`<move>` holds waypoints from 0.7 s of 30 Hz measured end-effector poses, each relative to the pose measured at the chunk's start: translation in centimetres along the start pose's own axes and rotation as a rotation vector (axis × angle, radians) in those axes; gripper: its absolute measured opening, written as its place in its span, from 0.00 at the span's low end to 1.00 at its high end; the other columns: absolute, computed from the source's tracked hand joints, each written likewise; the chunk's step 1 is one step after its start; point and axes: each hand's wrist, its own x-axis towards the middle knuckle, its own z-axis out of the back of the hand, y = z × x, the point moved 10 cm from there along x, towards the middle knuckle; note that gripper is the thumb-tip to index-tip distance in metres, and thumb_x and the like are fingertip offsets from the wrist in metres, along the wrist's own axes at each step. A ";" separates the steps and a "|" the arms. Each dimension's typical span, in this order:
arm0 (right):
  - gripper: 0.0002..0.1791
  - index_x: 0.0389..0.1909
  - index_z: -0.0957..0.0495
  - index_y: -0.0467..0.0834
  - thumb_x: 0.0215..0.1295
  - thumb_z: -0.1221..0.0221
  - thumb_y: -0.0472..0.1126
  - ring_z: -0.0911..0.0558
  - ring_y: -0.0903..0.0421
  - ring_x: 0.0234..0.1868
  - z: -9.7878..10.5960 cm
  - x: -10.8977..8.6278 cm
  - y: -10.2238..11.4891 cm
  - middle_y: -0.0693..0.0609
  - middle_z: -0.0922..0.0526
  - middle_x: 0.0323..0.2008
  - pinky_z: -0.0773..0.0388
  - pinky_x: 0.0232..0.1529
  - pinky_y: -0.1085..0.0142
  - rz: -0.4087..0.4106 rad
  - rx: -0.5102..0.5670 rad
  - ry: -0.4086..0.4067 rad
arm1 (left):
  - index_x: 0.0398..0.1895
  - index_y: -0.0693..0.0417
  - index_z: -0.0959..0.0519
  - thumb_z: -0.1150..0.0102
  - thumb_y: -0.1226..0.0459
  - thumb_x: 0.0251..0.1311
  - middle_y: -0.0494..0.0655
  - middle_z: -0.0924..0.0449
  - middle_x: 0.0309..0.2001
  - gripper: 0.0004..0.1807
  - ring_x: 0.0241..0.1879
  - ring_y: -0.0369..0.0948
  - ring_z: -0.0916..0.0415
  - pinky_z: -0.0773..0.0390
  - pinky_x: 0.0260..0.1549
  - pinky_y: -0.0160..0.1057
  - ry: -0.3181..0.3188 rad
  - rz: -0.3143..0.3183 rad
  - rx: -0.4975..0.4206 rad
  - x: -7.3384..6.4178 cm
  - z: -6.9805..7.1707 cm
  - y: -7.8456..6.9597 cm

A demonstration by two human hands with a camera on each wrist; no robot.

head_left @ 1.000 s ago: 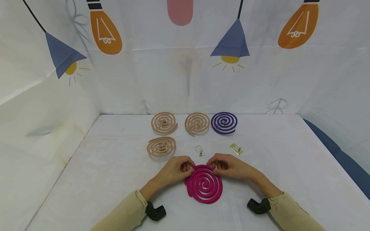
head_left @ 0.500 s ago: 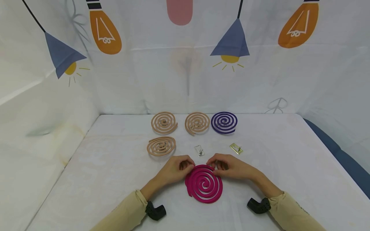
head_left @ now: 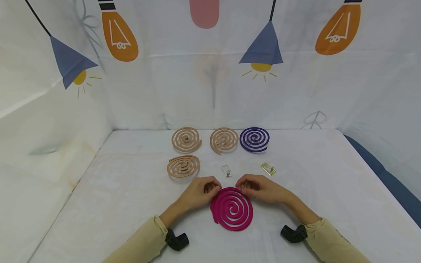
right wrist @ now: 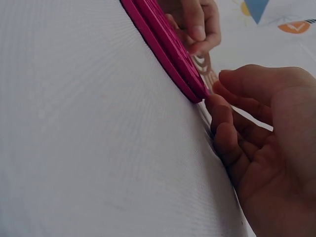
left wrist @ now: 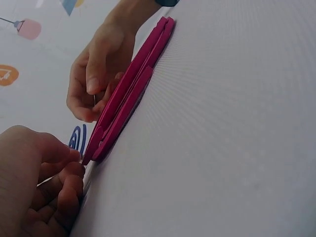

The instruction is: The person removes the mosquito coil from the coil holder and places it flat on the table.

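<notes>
A magenta flat spiral coil (head_left: 232, 209), two layers thick in the wrist views, lies on the white table in front of the person. At its upper left rim, the left hand (head_left: 199, 193) pinches the edge between thumb and curled fingers. The right hand (head_left: 263, 190) is at the upper right rim with loosely curled fingers. In the right wrist view, a fingertip of this right hand (right wrist: 276, 133) meets the coil's edge, while its thumb stands a little off it. Just behind the coil lies a small silver rectangular buckle (head_left: 226, 171).
Three tan spirals (head_left: 186, 140) and a dark purple spiral (head_left: 254, 139) lie toward the back of the table. A gold rectangular buckle (head_left: 268, 168) rests behind the right hand. White cloth walls (head_left: 184, 95) with printed lamps enclose the left and far sides.
The magenta layers, offset at the left one second ago, now line up more closely. The right thumb has shifted slightly up and left along the rim; the left hand is nearly still.
</notes>
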 end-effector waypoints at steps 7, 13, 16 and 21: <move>0.11 0.50 0.25 0.46 0.69 0.47 0.40 0.26 0.65 0.28 0.1 0.1 -0.3 0.52 0.22 0.31 0.25 0.28 0.70 -0.042 0.062 -0.001 | 0.33 0.45 0.19 0.42 0.62 0.62 0.32 0.24 0.24 0.03 0.23 0.28 0.30 0.27 0.23 0.28 -0.003 -0.026 -0.009 0.1 0.2 -0.4; 0.10 0.49 0.25 0.45 0.69 0.48 0.38 0.25 0.62 0.29 0.2 0.3 0.1 0.50 0.23 0.31 0.25 0.26 0.69 -0.032 0.071 -0.008 | 0.35 0.46 0.19 0.43 0.63 0.62 0.33 0.23 0.26 0.04 0.25 0.29 0.29 0.26 0.26 0.28 0.018 -0.059 0.027 0.2 0.4 -1.0; 0.10 0.49 0.25 0.44 0.70 0.48 0.38 0.25 0.61 0.28 0.2 0.4 0.4 0.49 0.23 0.31 0.25 0.25 0.69 -0.031 0.084 -0.010 | 0.36 0.47 0.19 0.43 0.63 0.62 0.33 0.22 0.27 0.04 0.26 0.29 0.29 0.26 0.27 0.29 0.017 -0.058 0.025 0.1 0.6 -1.2; 0.10 0.49 0.26 0.43 0.70 0.49 0.39 0.25 0.59 0.26 -0.2 0.6 0.8 0.46 0.23 0.31 0.25 0.25 0.68 -0.019 0.109 0.004 | 0.37 0.47 0.19 0.43 0.63 0.62 0.33 0.22 0.29 0.05 0.27 0.30 0.28 0.25 0.28 0.29 0.020 -0.050 0.024 0.1 0.9 -1.3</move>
